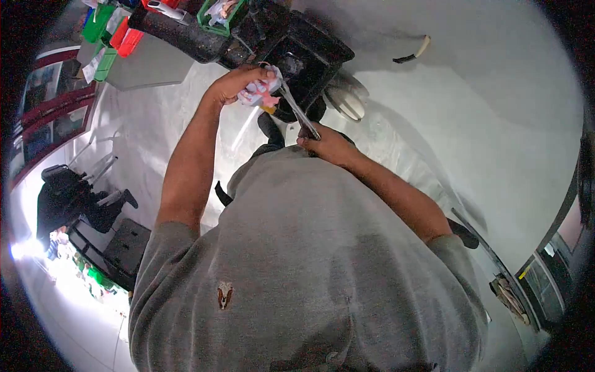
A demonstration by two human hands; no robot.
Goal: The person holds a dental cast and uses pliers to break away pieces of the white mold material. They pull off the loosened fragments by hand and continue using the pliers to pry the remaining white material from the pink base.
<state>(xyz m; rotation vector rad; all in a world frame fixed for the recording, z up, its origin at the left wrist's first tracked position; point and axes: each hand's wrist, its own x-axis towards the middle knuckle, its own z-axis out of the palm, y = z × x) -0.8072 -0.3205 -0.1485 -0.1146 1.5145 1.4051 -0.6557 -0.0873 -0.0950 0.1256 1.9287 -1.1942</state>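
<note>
My left hand (243, 84) is closed around a whitish lump with pink-red parts (263, 92), which looks like a dental cast. A long, shiny metal tool (296, 110) is gripped in my right hand (328, 146), its fingers wrapped round the lower end near my waist. The tool's far end comes up right beside the pink and white piece; its tip shape is too small to make out. Just beyond both hands stands a black box-shaped tray (322, 53) with a dark inside. Something yellow (268, 109) shows beneath the held piece.
Green bins (96, 25) and red bins (129, 42) are at the upper left, with a green basket (211, 25) nearby. A curved pale and black object (414, 52) lies at upper right. At left stand a dark chair (127, 245) and black-clad legs of another person (68, 201).
</note>
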